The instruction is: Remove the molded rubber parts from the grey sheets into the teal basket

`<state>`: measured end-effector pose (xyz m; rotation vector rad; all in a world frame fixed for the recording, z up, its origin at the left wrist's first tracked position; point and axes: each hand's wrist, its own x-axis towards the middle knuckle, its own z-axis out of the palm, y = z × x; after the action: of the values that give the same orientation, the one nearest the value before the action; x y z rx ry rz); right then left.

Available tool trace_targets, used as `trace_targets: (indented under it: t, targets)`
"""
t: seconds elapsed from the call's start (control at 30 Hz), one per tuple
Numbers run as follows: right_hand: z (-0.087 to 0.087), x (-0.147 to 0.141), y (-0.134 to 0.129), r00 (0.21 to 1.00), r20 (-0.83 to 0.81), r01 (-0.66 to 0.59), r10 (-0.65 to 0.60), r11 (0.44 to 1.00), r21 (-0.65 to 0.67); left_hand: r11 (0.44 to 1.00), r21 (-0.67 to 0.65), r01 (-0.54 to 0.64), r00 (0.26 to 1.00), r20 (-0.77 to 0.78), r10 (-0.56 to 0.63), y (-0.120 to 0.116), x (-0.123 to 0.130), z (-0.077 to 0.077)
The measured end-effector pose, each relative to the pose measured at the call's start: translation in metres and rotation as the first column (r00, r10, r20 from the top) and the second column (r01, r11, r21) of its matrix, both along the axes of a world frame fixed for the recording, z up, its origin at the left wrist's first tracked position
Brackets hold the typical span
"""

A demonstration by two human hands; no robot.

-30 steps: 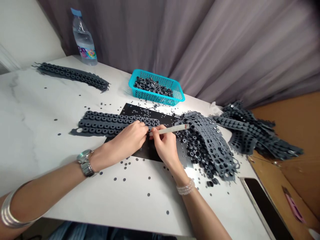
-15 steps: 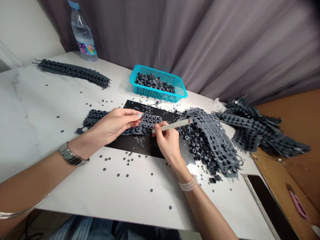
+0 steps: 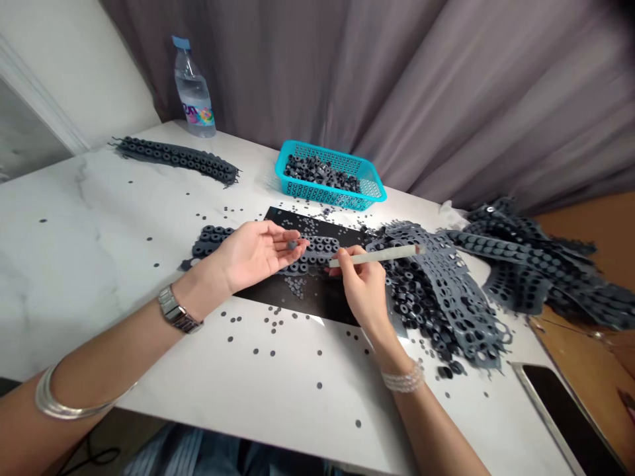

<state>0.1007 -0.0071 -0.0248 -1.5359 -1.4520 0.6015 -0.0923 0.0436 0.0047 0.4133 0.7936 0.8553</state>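
Observation:
My left hand (image 3: 258, 254) is turned palm up over a dark rubbery sheet of small rings (image 3: 317, 251), its fingers loosely curled with a small grey disc (image 3: 292, 245) at the fingertips. Between the fingers of my right hand (image 3: 364, 281) is a pale, pen-like stick (image 3: 380, 256), its brownish end pointing right. The stick's other tip is near the ring sheet's right end. Beneath both hands lies a flat black board (image 3: 330, 305). Part of the ring sheet is hidden behind my left hand and wrist.
A turquoise basket (image 3: 331, 197) of dark ring pieces stands behind the board. Right of my right hand lie loose rings (image 3: 421, 307) and a perforated sheet (image 3: 446, 284). A phone (image 3: 570, 416), a water bottle (image 3: 196, 99) and a ringed strip (image 3: 173, 156) surround the area. Small discs litter the table.
My left hand has lifted off the ring sheet and turned palm up, with a small grey disc now at its fingers. My right hand keeps the stick. The whole view has shifted.

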Motion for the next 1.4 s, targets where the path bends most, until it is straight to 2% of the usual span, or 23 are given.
trace_targets:
  t: [0.1, 0.17, 0.2, 0.23, 0.3, 0.37, 0.4, 0.47, 0.53, 0.63, 0.93, 1.0, 1.07, 1.13, 1.17, 1.2, 1.27, 1.33, 1.4]
  targets:
    - [-0.002, -0.006, 0.001, 0.991, -0.124, -0.045, 0.043, 0.999, -0.012, 0.995, 0.1, -0.01, 0.995, -0.093, 0.019, 0.0, 0.0, -0.001]
    - [-0.005, -0.008, 0.002, 0.986, -0.143, -0.091, 0.087, 0.996, -0.023, 0.953, 0.298, 0.051, 0.941, -0.333, 0.054, -0.001, 0.001, -0.004]
    - [-0.007, -0.009, 0.002, 0.987, -0.125, -0.108, 0.104, 0.994, -0.025, 0.901, 0.412, 0.137, 0.868, -0.488, 0.09, -0.003, 0.002, -0.005]
    - [-0.008, -0.01, 0.003, 0.989, -0.096, -0.119, 0.116, 0.993, -0.026, 0.824, 0.504, 0.259, 0.762, -0.631, 0.146, -0.005, 0.004, -0.006]
    - [-0.01, -0.01, 0.003, 0.992, -0.034, -0.123, 0.122, 0.992, -0.027, 0.625, 0.57, 0.533, 0.517, -0.804, 0.293, -0.011, 0.009, -0.009]
    - [-0.01, -0.01, 0.003, 0.992, 0.004, -0.124, 0.125, 0.992, -0.03, 0.441, 0.509, 0.739, 0.328, -0.844, 0.424, -0.016, 0.014, -0.012]
    - [-0.009, -0.01, 0.003, 0.992, 0.014, -0.127, 0.128, 0.991, -0.03, 0.376, 0.461, 0.804, 0.261, -0.841, 0.474, -0.018, 0.016, -0.014]
    - [-0.008, -0.011, 0.003, 0.99, 0.031, -0.135, 0.136, 0.99, -0.03, 0.303, 0.373, 0.877, 0.16, -0.822, 0.546, -0.021, 0.019, -0.017]
    - [-0.007, -0.013, 0.003, 0.989, 0.051, -0.139, 0.14, 0.99, -0.027, 0.291, 0.317, 0.903, 0.09, -0.799, 0.594, -0.023, 0.02, -0.018]
    - [-0.006, -0.015, 0.003, 0.987, 0.073, -0.139, 0.14, 0.99, -0.018, 0.3, 0.271, 0.915, 0.019, -0.77, 0.638, -0.025, 0.021, -0.018]
    - [-0.003, -0.017, 0.003, 0.983, 0.126, -0.137, 0.137, 0.991, -0.009, 0.322, 0.226, 0.92, -0.039, -0.763, 0.646, -0.022, 0.026, -0.016]
    - [-0.003, -0.018, 0.002, 0.974, 0.177, -0.148, 0.144, 0.989, 0.007, 0.313, 0.22, 0.924, -0.037, -0.762, 0.647, -0.022, 0.025, -0.016]
    - [-0.003, -0.021, 0.002, 0.958, 0.243, -0.164, 0.153, 0.986, 0.025, 0.282, 0.257, 0.924, 0.017, -0.766, 0.642, -0.022, 0.024, -0.015]
    - [-0.003, -0.022, 0.002, 0.948, 0.282, -0.165, 0.149, 0.986, 0.033, 0.254, 0.379, 0.89, 0.153, -0.772, 0.617, -0.024, 0.021, -0.011]
    - [-0.003, -0.023, 0.002, 0.948, 0.284, -0.157, 0.142, 0.987, 0.03, 0.279, 0.474, 0.835, 0.236, -0.767, 0.596, -0.024, 0.019, -0.008]
    - [-0.003, -0.023, 0.002, 0.952, 0.276, -0.146, 0.134, 0.989, 0.023, 0.337, 0.569, 0.75, 0.319, -0.757, 0.57, -0.024, 0.017, -0.005]
    - [-0.002, -0.022, 0.002, 0.964, 0.235, -0.126, 0.122, 0.992, 0.003, 0.529, 0.693, 0.489, 0.482, -0.721, 0.498, -0.02, 0.011, 0.0]
    - [-0.002, -0.019, 0.003, 0.975, 0.188, -0.114, 0.114, 0.993, -0.015, 0.737, 0.633, 0.238, 0.66, -0.662, 0.355, -0.013, 0.004, 0.0]
    - [-0.002, -0.015, 0.002, 0.981, 0.164, -0.106, 0.107, 0.994, -0.018, 0.879, 0.46, 0.123, 0.828, -0.536, 0.165, -0.005, -0.002, -0.003]
